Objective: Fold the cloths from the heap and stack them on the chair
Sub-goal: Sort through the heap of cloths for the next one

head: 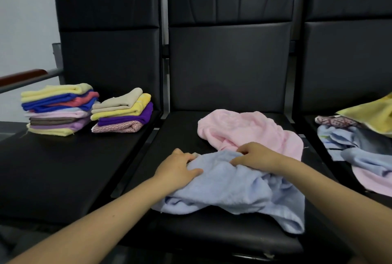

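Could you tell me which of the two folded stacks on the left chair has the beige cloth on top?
The shorter stack, nearer the middle chair, is topped by beige; the taller stack beside it is topped by pale yellow.

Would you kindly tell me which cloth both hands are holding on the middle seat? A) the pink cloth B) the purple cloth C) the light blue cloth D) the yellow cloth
C: the left hand and right hand both grip the light blue cloth; the pink cloth lies behind it, untouched.

light blue cloth – pink cloth – black chair
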`<action>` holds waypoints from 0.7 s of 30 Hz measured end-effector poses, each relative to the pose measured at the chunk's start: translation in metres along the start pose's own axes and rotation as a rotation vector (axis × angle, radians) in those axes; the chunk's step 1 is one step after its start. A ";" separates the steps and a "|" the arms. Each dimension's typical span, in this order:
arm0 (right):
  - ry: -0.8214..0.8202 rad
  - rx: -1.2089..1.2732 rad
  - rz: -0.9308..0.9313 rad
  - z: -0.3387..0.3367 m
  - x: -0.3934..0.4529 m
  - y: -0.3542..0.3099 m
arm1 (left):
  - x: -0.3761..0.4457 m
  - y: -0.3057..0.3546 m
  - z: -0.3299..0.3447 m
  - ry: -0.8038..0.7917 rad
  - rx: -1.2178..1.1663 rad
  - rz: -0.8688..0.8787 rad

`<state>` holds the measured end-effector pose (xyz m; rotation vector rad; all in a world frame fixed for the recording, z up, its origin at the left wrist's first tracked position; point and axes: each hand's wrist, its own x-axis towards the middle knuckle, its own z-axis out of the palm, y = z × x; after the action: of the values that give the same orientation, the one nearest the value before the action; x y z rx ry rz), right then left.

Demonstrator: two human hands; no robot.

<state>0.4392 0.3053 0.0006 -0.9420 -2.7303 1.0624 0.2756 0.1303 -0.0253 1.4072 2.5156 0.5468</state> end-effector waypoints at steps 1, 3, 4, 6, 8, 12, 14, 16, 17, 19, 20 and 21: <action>0.001 0.003 -0.007 0.000 -0.002 -0.001 | 0.001 0.000 -0.001 0.008 -0.004 -0.002; 0.070 0.059 -0.094 -0.001 -0.006 -0.001 | 0.001 0.002 -0.002 0.039 -0.138 0.019; 0.111 0.141 -0.147 -0.003 -0.009 -0.001 | 0.001 0.003 -0.003 0.046 -0.239 0.033; 0.184 0.390 -0.222 -0.011 -0.014 -0.004 | -0.002 0.007 -0.012 0.103 -0.469 0.041; 0.240 0.610 -0.257 -0.019 -0.017 -0.011 | -0.006 0.011 -0.028 0.180 -0.725 0.045; 0.199 0.817 -0.277 -0.031 -0.024 -0.033 | -0.015 0.026 -0.057 0.132 -1.196 0.054; 0.120 0.768 -0.309 -0.041 -0.031 -0.039 | -0.017 0.026 -0.071 0.162 -1.259 0.031; 0.052 0.564 -0.331 -0.053 -0.039 -0.038 | -0.014 0.018 -0.084 0.223 -1.325 0.009; 0.012 0.461 -0.312 -0.058 -0.041 -0.035 | -0.013 0.012 -0.091 0.249 -1.355 0.000; -0.068 0.371 -0.219 -0.068 -0.045 -0.026 | -0.008 0.000 -0.099 0.276 -1.421 -0.010; -0.096 0.383 -0.173 -0.074 -0.048 -0.020 | -0.006 -0.004 -0.102 0.297 -1.439 -0.021; -0.129 0.422 -0.145 -0.078 -0.050 -0.016 | -0.004 -0.011 -0.107 0.335 -1.426 -0.031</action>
<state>0.4921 0.3142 0.0780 -0.6200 -2.4611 1.6270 0.2314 0.0987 0.0672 0.6680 1.4522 2.0707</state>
